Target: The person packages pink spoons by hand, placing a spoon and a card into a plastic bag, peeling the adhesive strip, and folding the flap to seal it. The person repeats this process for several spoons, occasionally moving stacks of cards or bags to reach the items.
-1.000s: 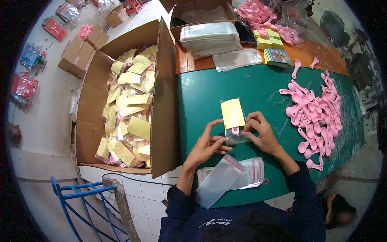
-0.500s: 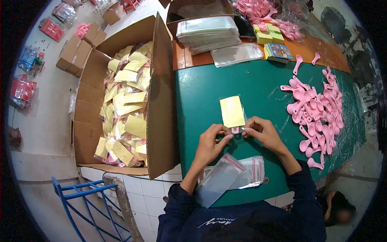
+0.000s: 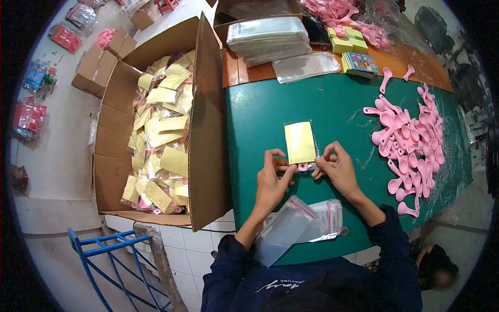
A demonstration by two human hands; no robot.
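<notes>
A clear bag holding a yellow card (image 3: 300, 143) lies on the green table, with a pink handle end (image 3: 303, 167) showing below the card. My left hand (image 3: 273, 174) is at the bag's lower left corner, its thumb and fingers apart. On the other side, my right hand (image 3: 335, 169) pinches the bag's lower right edge between thumb and fingertips. Empty clear bags (image 3: 291, 229) with red-striped edges lie just below my hands, near the table's front edge.
Pink spoons (image 3: 410, 140) are heaped at the right. An open carton (image 3: 210, 130) of packed bags stands at the left. Stacked clear bags (image 3: 267, 36), a card stack (image 3: 360, 63) and yellow blocks (image 3: 341, 45) are at the back. A person (image 3: 439, 268) is at the lower right.
My left hand's fingers have spread and lifted slightly from the bag's corner. My right hand has shifted a little upward and stays at the bag's lower right.
</notes>
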